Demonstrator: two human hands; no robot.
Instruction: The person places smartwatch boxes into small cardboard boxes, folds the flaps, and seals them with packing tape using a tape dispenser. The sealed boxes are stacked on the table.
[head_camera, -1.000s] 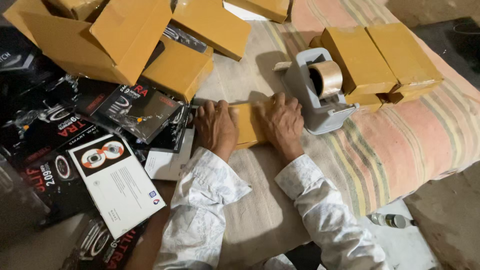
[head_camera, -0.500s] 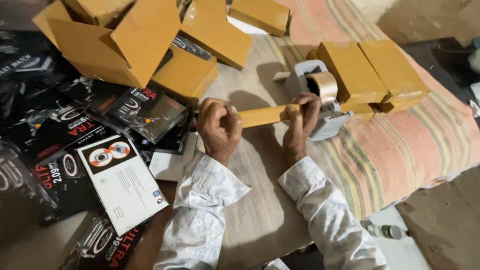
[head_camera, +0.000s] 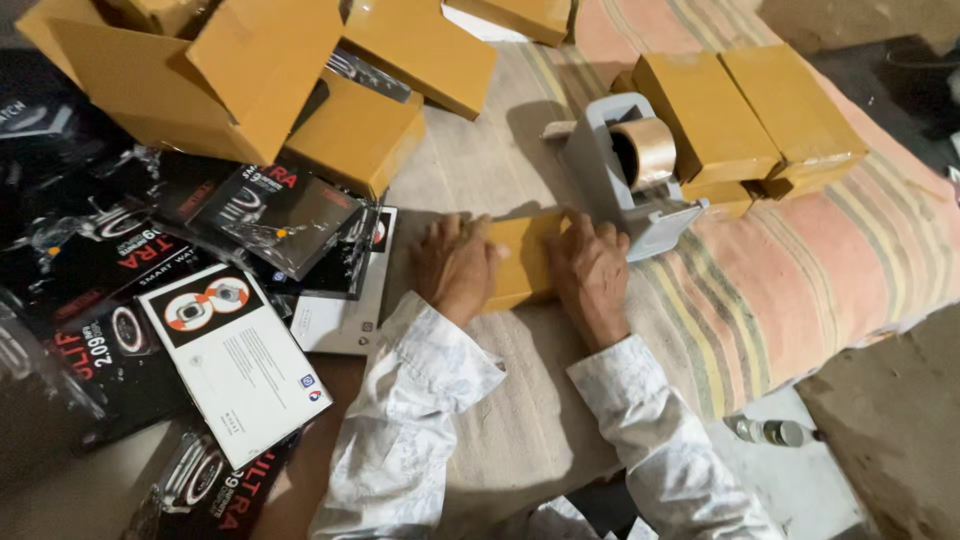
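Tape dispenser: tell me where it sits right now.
In the head view the grey tape dispenser stands right of centre on the striped cloth, just beyond the right hand, with stacked yellow boxes close on its right.

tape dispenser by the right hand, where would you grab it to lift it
Grip the grey tape dispenser across its two flat side walls, coming down from above at the end away from the small cardboard box. It stands upright with the brown tape roll between those walls, and its low front end, probably the cutter, points toward the right hand.
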